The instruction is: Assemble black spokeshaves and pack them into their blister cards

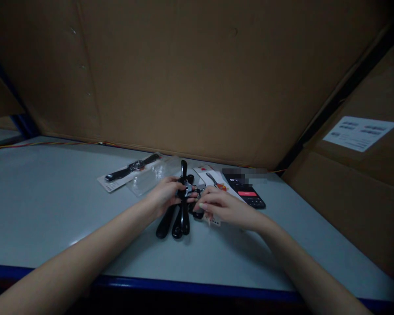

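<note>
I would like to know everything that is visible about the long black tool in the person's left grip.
The long black tool looks like hard, glossy plastic with rounded ends. Silvery, metal-looking parts show by its middle, but the left grip, closed around there, hides how they join. One end points toward the person, the other toward the cardboard wall. Other black handles are close beside it; whether they touch is unclear.
</note>
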{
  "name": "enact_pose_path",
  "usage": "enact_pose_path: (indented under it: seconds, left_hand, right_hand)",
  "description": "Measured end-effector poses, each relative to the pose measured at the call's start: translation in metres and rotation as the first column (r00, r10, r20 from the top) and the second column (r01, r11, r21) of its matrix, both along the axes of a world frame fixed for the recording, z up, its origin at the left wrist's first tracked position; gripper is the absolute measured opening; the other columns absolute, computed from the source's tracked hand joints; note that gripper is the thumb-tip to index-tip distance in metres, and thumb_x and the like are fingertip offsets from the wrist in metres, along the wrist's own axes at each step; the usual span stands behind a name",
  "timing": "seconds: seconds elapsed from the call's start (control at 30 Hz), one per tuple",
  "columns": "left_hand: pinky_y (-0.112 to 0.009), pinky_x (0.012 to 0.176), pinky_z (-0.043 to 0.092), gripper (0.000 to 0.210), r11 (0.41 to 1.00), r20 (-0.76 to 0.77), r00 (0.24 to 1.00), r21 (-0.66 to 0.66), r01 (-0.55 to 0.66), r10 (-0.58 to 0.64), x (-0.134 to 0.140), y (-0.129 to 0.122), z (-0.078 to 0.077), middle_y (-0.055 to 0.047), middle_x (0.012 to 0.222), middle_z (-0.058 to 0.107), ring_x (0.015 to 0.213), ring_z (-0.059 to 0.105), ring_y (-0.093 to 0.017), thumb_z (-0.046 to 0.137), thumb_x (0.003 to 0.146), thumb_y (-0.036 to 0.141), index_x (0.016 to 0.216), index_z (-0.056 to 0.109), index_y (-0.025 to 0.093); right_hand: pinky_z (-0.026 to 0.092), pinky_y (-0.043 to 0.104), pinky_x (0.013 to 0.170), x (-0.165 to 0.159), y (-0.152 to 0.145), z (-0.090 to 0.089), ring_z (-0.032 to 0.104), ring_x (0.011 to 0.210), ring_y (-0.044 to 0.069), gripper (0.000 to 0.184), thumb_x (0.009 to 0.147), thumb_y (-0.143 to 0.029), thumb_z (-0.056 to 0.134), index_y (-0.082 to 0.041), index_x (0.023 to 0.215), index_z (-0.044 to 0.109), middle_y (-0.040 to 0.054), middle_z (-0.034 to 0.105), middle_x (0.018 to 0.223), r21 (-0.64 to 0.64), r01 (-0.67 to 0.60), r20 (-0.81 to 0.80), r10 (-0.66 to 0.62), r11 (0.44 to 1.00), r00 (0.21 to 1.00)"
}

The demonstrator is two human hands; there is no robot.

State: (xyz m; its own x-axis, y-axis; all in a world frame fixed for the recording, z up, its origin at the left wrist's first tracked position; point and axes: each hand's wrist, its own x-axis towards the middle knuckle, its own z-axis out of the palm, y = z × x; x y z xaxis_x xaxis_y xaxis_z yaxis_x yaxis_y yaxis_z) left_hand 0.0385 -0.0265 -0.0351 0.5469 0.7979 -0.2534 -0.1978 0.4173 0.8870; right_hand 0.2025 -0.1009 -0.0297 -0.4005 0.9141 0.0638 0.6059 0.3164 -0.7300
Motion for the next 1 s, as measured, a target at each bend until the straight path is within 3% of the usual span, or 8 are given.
enact_pose_path:
  seconds: [0.17,0.33,0.57,0.73,1.0]
  left_hand:
    - [-0.034,0.068,0.054,0.018,1.0,0.002,1.0,0.007,0.03,-0.03,0.0,0.002,-0.003,-0.016,0.087,0.064,0.07,0.065,-0.019,0.045,0.07,-0.002,0.085,0.052,0.008]
    - [-0.033,0.07,0.053,0.02,0.992,-0.042,0.991,-0.028,0.126,-0.127,0.002,-0.006,0.002,-0.012,0.08,0.064,0.069,0.065,-0.017,0.042,0.071,-0.002,0.084,0.052,0.008]
    - [-0.035,0.075,0.051,0.022,0.969,-0.01,0.973,-0.104,0.226,-0.229,0.003,-0.013,0.002,-0.011,0.072,0.064,0.066,0.065,-0.018,0.041,0.072,0.004,0.09,0.053,0.005]
    - [-0.033,0.076,0.051,0.025,0.961,0.021,0.973,-0.152,0.23,-0.23,0.003,-0.01,0.002,-0.012,0.071,0.065,0.074,0.065,-0.021,0.039,0.074,0.011,0.092,0.055,0.003]
    - [-0.033,0.073,0.053,0.023,0.937,0.055,0.961,-0.216,0.275,-0.27,0.003,-0.01,0.003,-0.01,0.07,0.065,0.066,0.064,-0.018,0.041,0.069,0.013,0.086,0.055,0.005]
  right_hand:
    - [0.046,0.025,0.063,0.009,0.008,0.003,0.056,0.074,0.011,0.021,0.083,-0.032,0.048,-0.018,0.083,0.063,0.0039,0.054,0.09,0.039,0.161,-0.167,-0.153,0.986,0.974]
    - [0.044,0.029,0.071,0.005,0.012,0.0,0.057,0.079,0.015,0.017,0.08,-0.03,0.052,-0.019,0.082,0.065,0.0036,0.063,0.082,0.279,0.295,-0.199,-0.245,0.914,0.949]
    - [0.044,0.03,0.07,-0.011,0.006,-0.001,0.056,0.078,0.016,0.013,0.077,-0.026,0.058,-0.023,0.083,0.069,0.0032,0.062,0.081,0.475,0.284,-0.184,-0.222,0.833,0.958]
    - [0.042,0.027,0.06,-0.011,0.008,-0.007,0.053,0.067,0.014,0.013,0.077,-0.024,0.059,-0.021,0.083,0.07,0.0026,0.057,0.073,0.47,0.31,-0.169,-0.26,0.827,0.951]
    - [0.041,0.026,0.058,-0.018,0.008,-0.008,0.053,0.063,0.013,0.011,0.077,-0.021,0.058,-0.02,0.079,0.069,0.0022,0.058,0.07,0.456,0.302,-0.142,-0.267,0.837,0.953]
